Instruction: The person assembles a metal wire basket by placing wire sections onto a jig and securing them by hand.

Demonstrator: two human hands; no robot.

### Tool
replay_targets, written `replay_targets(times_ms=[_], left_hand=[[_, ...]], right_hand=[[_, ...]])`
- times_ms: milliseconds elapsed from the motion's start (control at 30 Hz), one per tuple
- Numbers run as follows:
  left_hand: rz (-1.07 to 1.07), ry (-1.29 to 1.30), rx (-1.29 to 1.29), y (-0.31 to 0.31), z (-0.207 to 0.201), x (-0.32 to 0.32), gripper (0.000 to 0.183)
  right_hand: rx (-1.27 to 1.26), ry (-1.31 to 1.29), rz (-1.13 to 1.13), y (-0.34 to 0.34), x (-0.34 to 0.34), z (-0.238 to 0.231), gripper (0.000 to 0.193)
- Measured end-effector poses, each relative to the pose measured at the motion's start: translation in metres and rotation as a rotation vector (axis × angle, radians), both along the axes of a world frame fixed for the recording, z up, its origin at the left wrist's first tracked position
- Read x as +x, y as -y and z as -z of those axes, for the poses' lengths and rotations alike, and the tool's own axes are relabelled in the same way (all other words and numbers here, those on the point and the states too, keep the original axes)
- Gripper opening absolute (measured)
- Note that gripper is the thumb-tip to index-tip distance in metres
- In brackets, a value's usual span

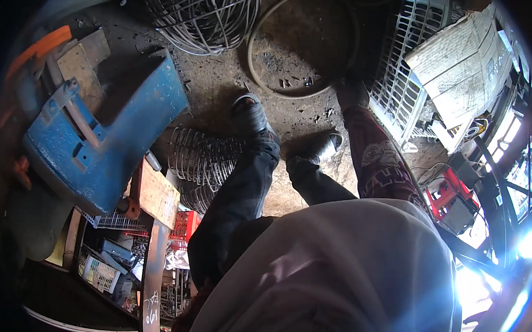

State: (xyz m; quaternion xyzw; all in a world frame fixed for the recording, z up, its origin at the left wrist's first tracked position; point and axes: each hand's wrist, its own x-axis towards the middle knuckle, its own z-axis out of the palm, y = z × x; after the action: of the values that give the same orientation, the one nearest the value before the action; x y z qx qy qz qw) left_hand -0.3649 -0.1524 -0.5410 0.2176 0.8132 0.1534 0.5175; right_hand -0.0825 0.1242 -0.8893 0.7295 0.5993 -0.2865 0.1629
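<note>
A maroon sleeve with a pale print (385,165) stretches forward from my right side. At its end, my right hand (353,94) looks dark and lies in shadow, right at the edge of a large hoop of hose or thick cable (251,55). The fingers do not show clearly, so whether they grip the hoop is hidden. My left hand is out of the picture. Below me, my dark trousers (241,183) end in dark shoes (253,115) on the dirt-covered floor (213,80).
A blue metal machine housing (125,136) stands at the left. Coiled wire (204,15) lies ahead, with more wire coils (204,157) beside my left leg. At the right are a white plastic crate (401,71), cardboard (460,67) and a red metal device (452,195).
</note>
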Motion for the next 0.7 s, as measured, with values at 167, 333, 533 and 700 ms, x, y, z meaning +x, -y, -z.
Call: replay_targets(times_ms=[167,333,533,700], left_hand=[[-0.012,-0.013,0.004,0.003,-0.007,-0.001,0.020],[0.002,-0.014,0.062,0.002,-0.023,-0.009,0.021],[0.072,-0.061,0.195,-0.001,-0.053,-0.007,0.022],[0.300,-0.199,0.417,-0.023,-0.073,-0.007,0.024]], right_hand=[[-0.188,-0.014,-0.035,-0.020,-0.021,-0.030,0.062],[-0.152,0.199,-0.306,0.038,-0.002,-0.032,0.035],[-0.244,-0.111,-0.659,0.134,-0.047,-0.151,0.025],[-0.228,-0.249,-0.757,0.144,-0.112,-0.299,0.023]])
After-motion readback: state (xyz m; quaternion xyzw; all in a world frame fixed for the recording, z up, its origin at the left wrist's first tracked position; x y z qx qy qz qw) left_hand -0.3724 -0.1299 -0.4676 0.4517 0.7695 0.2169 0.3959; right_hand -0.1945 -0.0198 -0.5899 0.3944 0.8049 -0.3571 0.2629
